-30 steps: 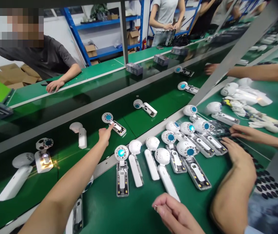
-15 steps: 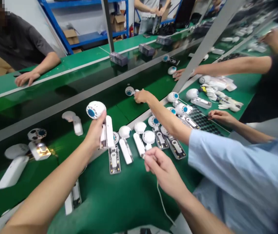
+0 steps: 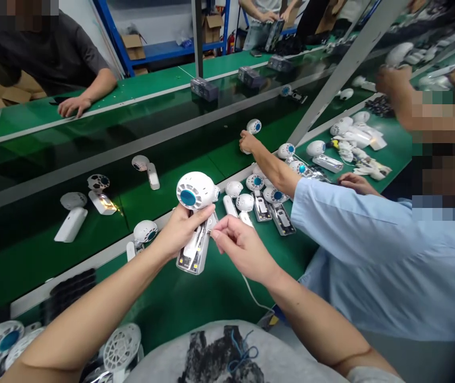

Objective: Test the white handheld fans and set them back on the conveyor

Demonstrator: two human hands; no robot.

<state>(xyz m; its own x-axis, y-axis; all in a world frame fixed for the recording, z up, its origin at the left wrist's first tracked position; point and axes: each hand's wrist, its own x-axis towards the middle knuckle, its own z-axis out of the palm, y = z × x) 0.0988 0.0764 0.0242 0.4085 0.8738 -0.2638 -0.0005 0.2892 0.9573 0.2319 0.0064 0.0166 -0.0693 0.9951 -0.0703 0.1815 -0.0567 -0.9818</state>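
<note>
Left hand [image 3: 181, 226] clasped fan [image 3: 201, 187] at upper handle [image 3: 191, 258], frame centre; right hand [image 3: 241, 244] pinched cable plug [image 3: 210, 232]. We judged shell light, stiff, slick.

Across the top of my view I see a pale wall behind blue metal shelving [image 3: 157, 51] holding open cardboard boxes [image 3: 133, 47]. A red fire extinguisher [image 3: 231, 42] stands beside it. Below, a grey post [image 3: 197, 40] rises from the green table [image 3: 159, 80].
</note>
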